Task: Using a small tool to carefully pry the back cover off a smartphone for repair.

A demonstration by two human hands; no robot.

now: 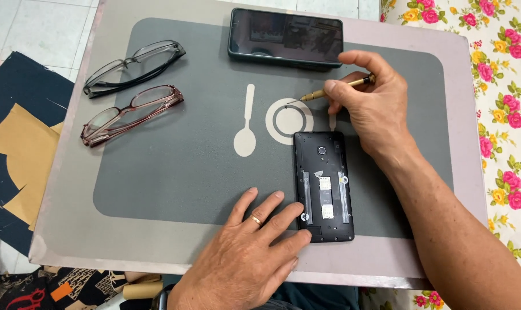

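From the head view, a low table (71,189) with a grey mat (174,178) printed on its top filled most of the frame. A black phone (323,186) lay face down near the front edge of the mat, its back cover off, so the card slots and the camera ring showed.

The left hand (252,252) rested flat on the table, palm down and fingers spread, grasping nothing; a gold ring sat on one finger. Its index and middle fingertips touched the lower left edge of the phone, just beside the bottom corner.

The right hand (372,106) hovered beyond the top of the phone, pinched around a small screwdriver (335,89) with a brass-coloured handle. The thin tip pointed left — over the white ring printed on the mat, apart from the phone. Whether the tip touched the mat could not be told.

Farther back, at the far edge of the mat, a second phone (285,38) lay screen up, dark, in a greenish case. To the left lay two pairs of glasses, folded: a black pair (133,68) farther off and a reddish pair (131,113) nearer, close together but apart.

A flowered cloth (502,86) showed at the right of the table — dark and tan fabric pieces (13,149) lay on the floor at the left.
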